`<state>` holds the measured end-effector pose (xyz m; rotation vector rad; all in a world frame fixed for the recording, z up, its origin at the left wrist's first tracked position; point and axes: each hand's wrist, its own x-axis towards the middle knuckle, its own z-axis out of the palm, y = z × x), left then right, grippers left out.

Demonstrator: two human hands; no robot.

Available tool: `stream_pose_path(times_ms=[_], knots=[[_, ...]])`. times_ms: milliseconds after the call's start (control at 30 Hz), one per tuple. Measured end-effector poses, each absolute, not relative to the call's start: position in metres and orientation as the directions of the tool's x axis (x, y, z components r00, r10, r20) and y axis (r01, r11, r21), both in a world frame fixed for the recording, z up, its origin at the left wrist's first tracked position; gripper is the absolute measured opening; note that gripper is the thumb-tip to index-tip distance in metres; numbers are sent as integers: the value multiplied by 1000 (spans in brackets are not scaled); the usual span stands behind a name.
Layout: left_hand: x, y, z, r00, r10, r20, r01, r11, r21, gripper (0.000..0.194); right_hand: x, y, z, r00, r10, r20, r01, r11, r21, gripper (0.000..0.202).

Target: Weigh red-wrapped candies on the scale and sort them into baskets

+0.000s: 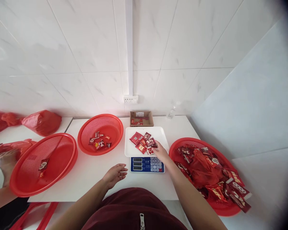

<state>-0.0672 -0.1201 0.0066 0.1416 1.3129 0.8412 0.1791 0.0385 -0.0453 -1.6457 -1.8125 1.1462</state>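
Here, 2 hands: left hand (115, 175) loosely open, empty; right hand (160, 151) half-curled at glossy packets (144, 142), grip unclear.

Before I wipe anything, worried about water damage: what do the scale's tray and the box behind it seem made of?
Tray: smooth white, probably plastic, from its even colour and rounded corners. Box: matte brown, likely cardboard, from its thin, flat walls.

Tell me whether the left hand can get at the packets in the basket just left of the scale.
Likely yes: the left hand looks empty, only bare table separates it from the basket, and the packets lie uncovered inside.
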Motion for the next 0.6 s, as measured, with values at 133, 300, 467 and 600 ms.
stream_pose_path(times_ms=[133,300,467,600], knots=[[-67,-120,3,14,609,-793,-454,711,538,20,169,40,-44,-142,981,-135,662,-8,-749,53],[-69,-120,4,10,604,-797,-450,714,536,19,162,53,-32,-10,987,-158,706,-105,-700,43],[-71,-123,7,-2,603,-798,-459,708,536,17,166,56,-22,121,979,-166,451,-203,-869,32],[-73,-128,5,-21,593,-805,-467,706,532,18,208,41,-18,282,955,-90,187,-146,-971,39]])
